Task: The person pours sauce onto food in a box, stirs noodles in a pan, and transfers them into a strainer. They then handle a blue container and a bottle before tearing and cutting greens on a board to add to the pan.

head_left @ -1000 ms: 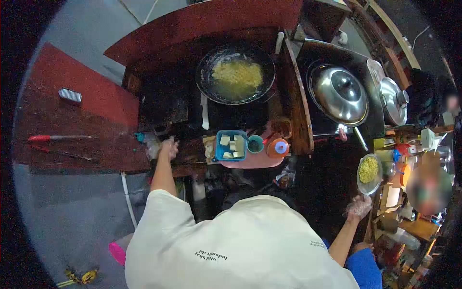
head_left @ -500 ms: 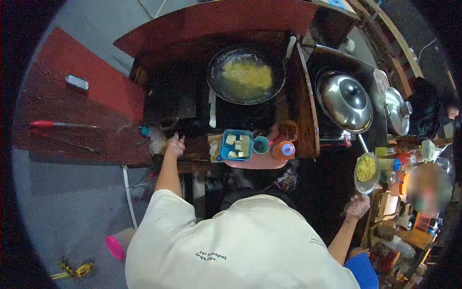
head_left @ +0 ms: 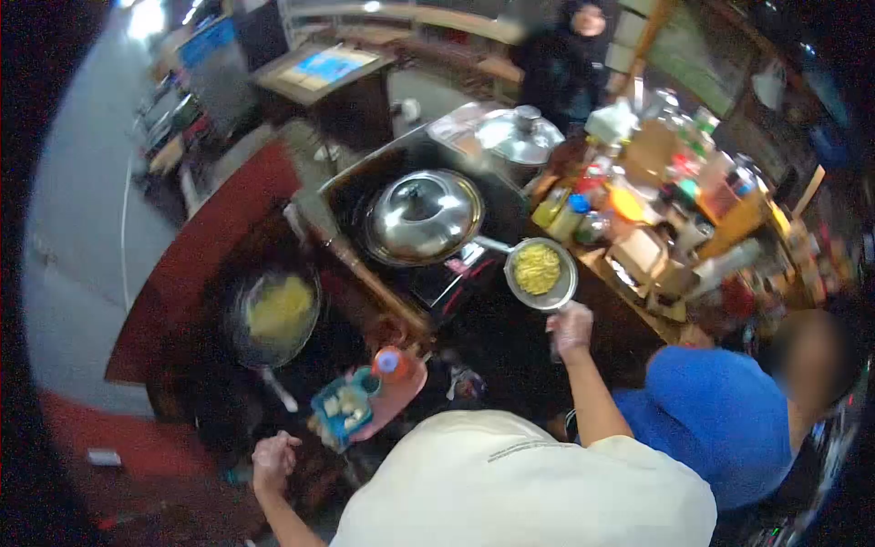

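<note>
My right hand [head_left: 571, 330], in a clear glove, is closed at the near edge of a round grey strainer [head_left: 512, 283]. Chopped yellow food [head_left: 538, 269] lies in the strainer; my fingers hide its grip. My left hand [head_left: 276, 458], also gloved, hovers at the lower left with loosely bent fingers and nothing visible in it. To its right stands a blue tub [head_left: 339, 426] of white blocks [head_left: 346, 402], beside a small teal cup [head_left: 368, 380] and an orange bottle [head_left: 392, 363]. Farther left, a dark wok [head_left: 314, 319] holds yellow food in liquid.
A lidded pan [head_left: 424, 214] sits on the black stove, its handle [head_left: 492, 244] pointing toward the strainer. Behind is a lidded pot [head_left: 519, 137]. Bottles and boxes crowd the right-hand counter. A person in blue [head_left: 720, 419] is close on my right; another person [head_left: 561, 68] stands at the back.
The view has swung to the right, bringing the stove and strainer toward the middle. My right hand remains at the strainer. My left hand has come away from the clear plastic bag beside the counter.
</note>
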The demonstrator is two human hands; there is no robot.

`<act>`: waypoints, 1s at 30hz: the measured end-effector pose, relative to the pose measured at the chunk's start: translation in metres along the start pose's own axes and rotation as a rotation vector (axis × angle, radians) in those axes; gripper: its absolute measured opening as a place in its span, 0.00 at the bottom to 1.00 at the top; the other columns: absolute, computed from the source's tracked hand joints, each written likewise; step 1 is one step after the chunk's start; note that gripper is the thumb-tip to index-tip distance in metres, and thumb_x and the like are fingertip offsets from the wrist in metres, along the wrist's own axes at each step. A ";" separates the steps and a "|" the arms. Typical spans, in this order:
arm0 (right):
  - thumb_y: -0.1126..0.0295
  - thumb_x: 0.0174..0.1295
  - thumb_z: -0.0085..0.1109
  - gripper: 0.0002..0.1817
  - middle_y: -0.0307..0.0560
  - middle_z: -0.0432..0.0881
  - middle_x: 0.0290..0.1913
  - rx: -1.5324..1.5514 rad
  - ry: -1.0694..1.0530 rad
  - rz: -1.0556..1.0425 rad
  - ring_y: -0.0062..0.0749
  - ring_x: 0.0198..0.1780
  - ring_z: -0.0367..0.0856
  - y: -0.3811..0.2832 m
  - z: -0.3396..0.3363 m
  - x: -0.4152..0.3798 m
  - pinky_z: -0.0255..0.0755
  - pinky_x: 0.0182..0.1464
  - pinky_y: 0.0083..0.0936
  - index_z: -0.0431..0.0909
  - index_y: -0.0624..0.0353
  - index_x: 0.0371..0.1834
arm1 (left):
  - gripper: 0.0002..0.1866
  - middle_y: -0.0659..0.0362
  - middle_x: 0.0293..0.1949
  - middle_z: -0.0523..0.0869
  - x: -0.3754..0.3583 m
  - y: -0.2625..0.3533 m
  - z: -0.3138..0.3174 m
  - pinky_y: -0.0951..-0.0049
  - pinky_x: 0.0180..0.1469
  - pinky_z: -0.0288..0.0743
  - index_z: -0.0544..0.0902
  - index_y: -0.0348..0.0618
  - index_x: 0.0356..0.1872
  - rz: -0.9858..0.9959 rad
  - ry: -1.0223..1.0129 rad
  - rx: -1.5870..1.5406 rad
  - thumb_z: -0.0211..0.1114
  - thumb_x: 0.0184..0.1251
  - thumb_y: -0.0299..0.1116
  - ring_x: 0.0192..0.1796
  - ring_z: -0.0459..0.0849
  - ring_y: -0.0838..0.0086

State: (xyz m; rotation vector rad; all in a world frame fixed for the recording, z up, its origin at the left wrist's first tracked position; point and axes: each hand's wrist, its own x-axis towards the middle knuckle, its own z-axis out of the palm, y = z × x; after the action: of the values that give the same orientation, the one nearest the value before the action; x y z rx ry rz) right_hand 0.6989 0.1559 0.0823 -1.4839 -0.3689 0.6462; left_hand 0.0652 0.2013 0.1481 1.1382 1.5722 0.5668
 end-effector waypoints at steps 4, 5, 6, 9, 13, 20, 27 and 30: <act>0.67 0.64 0.48 0.16 0.48 0.78 0.18 0.155 0.019 -0.008 0.29 0.16 0.76 0.004 -0.024 0.002 0.72 0.19 0.27 0.79 0.64 0.24 | 0.14 0.56 0.16 0.79 0.007 0.117 0.062 0.70 0.22 0.70 0.86 0.36 0.27 0.141 -0.087 0.245 0.64 0.61 0.38 0.18 0.78 0.70; 0.67 0.64 0.48 0.16 0.48 0.78 0.18 0.148 0.052 -0.019 0.29 0.16 0.76 0.002 -0.014 -0.003 0.72 0.19 0.27 0.79 0.64 0.24 | 0.12 0.53 0.20 0.81 0.030 0.139 0.075 0.66 0.28 0.74 0.86 0.36 0.28 0.467 -0.094 0.543 0.66 0.58 0.37 0.23 0.81 0.64; 0.66 0.65 0.48 0.16 0.48 0.78 0.19 0.163 0.061 -0.001 0.29 0.17 0.76 0.006 -0.018 -0.006 0.73 0.19 0.27 0.79 0.64 0.24 | 0.11 0.50 0.23 0.84 0.031 0.166 0.108 0.62 0.34 0.78 0.86 0.36 0.28 0.801 -0.075 0.849 0.67 0.55 0.36 0.28 0.84 0.58; 0.66 0.65 0.48 0.16 0.48 0.79 0.20 0.114 0.049 0.001 0.29 0.17 0.77 0.008 -0.031 -0.023 0.73 0.20 0.26 0.79 0.65 0.26 | 0.06 0.49 0.39 0.84 -0.006 0.267 0.228 0.59 0.47 0.78 0.83 0.41 0.35 1.073 -0.562 1.205 0.63 0.59 0.29 0.45 0.84 0.54; 0.62 0.66 0.52 0.18 0.49 0.82 0.24 0.183 0.151 0.153 0.28 0.19 0.78 0.005 -0.029 -0.040 0.74 0.20 0.25 0.81 0.67 0.28 | 0.15 0.51 0.43 0.83 0.016 0.282 0.325 0.60 0.49 0.78 0.79 0.43 0.44 1.320 -0.925 0.950 0.62 0.52 0.22 0.46 0.84 0.56; 0.69 0.61 0.51 0.12 0.48 0.80 0.22 0.204 0.135 0.109 0.31 0.17 0.78 0.021 -0.053 -0.059 0.73 0.19 0.27 0.79 0.65 0.26 | 0.16 0.50 0.49 0.81 0.042 0.269 0.340 0.59 0.55 0.76 0.81 0.43 0.43 1.037 -0.712 1.155 0.74 0.52 0.31 0.52 0.81 0.53; 0.67 0.63 0.50 0.13 0.51 0.81 0.24 0.063 0.103 0.040 0.30 0.17 0.78 0.036 -0.064 -0.066 0.73 0.18 0.27 0.80 0.65 0.28 | 0.41 0.51 0.65 0.73 -0.020 0.308 0.361 0.62 0.64 0.74 0.70 0.47 0.65 1.389 -0.773 0.444 0.78 0.46 0.24 0.64 0.76 0.59; 0.67 0.65 0.49 0.13 0.51 0.81 0.26 0.197 0.164 0.190 0.30 0.18 0.78 0.032 -0.059 -0.063 0.73 0.18 0.27 0.79 0.64 0.29 | 0.45 0.50 0.68 0.69 -0.018 0.300 0.342 0.67 0.59 0.77 0.59 0.50 0.73 1.054 -0.751 0.502 0.71 0.54 0.21 0.59 0.79 0.61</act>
State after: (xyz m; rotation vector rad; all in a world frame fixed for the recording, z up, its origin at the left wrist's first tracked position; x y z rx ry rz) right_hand 0.6794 0.0699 0.0566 -1.3809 -0.0358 0.6850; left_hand 0.4943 0.2486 0.2922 2.2447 0.3672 0.3095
